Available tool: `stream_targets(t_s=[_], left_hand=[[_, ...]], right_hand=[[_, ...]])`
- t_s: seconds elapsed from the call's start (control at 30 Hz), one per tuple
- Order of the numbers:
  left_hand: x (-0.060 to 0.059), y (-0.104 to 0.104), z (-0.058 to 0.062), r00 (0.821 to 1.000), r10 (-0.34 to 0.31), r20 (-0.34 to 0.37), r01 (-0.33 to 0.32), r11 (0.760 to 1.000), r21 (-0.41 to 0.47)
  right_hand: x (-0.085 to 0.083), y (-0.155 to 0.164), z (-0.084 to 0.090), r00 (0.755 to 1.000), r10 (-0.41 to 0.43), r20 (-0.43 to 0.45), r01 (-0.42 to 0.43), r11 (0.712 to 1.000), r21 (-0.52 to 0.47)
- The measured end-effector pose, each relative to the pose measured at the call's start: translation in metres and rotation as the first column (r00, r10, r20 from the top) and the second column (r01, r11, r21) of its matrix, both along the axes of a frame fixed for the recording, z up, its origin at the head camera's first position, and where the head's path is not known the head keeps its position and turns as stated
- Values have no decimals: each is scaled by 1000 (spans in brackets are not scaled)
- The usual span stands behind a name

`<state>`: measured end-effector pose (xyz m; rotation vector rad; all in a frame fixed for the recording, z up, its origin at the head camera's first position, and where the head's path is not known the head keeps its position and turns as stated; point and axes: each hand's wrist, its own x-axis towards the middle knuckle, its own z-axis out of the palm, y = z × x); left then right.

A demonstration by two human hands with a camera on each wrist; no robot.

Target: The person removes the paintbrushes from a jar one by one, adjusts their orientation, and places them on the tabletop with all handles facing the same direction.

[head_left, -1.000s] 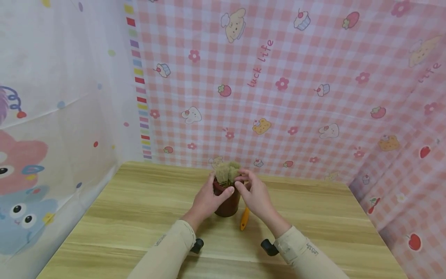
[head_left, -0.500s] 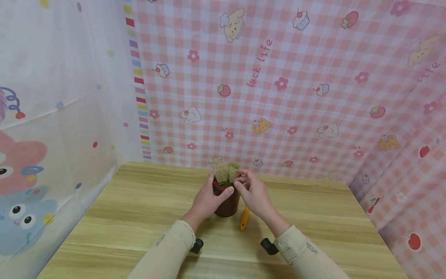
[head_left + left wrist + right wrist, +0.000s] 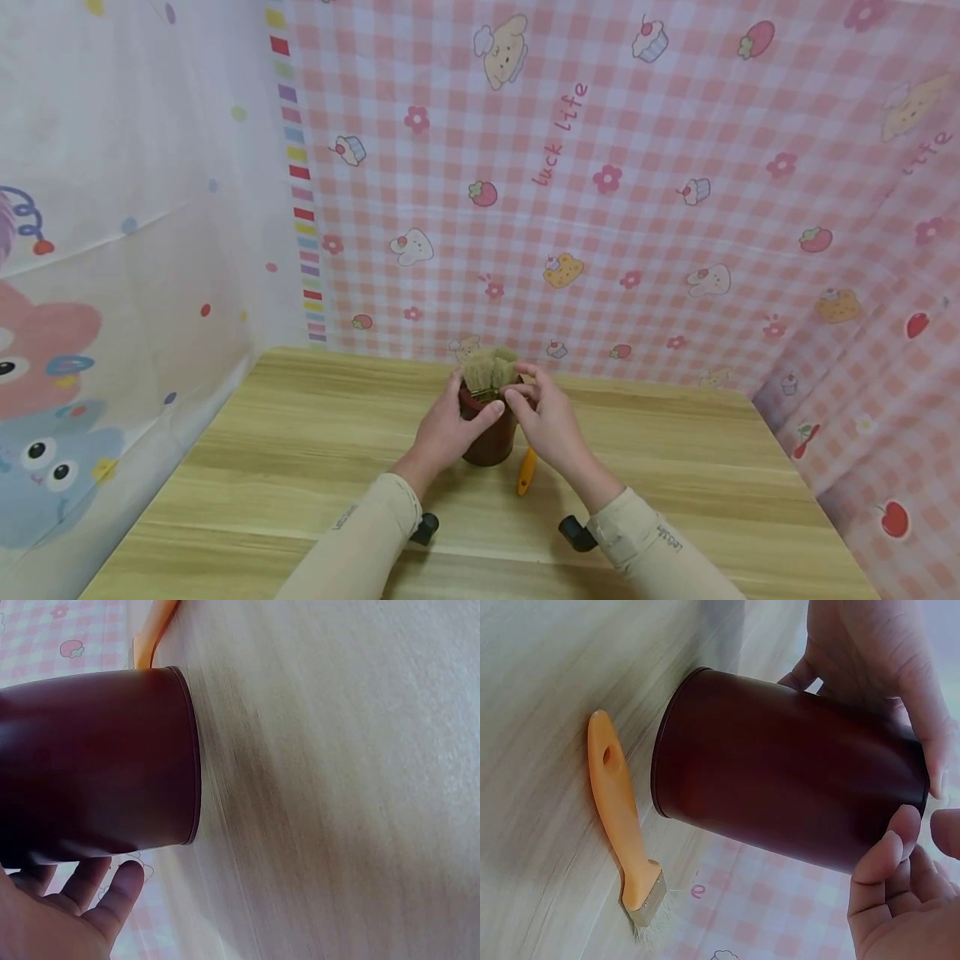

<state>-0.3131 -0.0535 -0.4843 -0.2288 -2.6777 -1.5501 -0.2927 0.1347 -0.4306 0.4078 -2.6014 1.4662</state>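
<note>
A dark red-brown cylindrical pot stands upright on the table, with beige bristle-like tufts rising above its rim. My left hand holds its left side, the thumb lying across the front of the rim. At the rim's right side, my right hand has its fingers bent and its thumb close by the tufts. In the right wrist view those bent fingers lie against the pot near the rim. A flat brush with an orange handle and pale bristles lies beside the pot, partly hidden behind my right hand in the head view.
The wooden table runs back to a pink checked cloth hung behind it. A white printed cloth hangs at the left. Small black pieces show by both cuffs.
The tufts shift slightly and a little more shows inside the rim. Both hands stay at the pot, the right fingers moving only slightly.
</note>
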Motion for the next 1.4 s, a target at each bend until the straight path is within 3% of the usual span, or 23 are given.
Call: stream_targets(t_s=[0.4,0.77,1.4], left_hand=[[1,1,2,1000,1,0,-1,1000,-9],[2,1,1,1000,-2,8,2,1000,-7],[2,0,2,1000,-8,19,8,1000,-7]], right_hand=[[0,2,-3,999,-10,-41,10,1000,9],[1,3,-5,1000,-23,-10,23,998,-50],[0,2,-8,999,-48,-19,48,999,-10]])
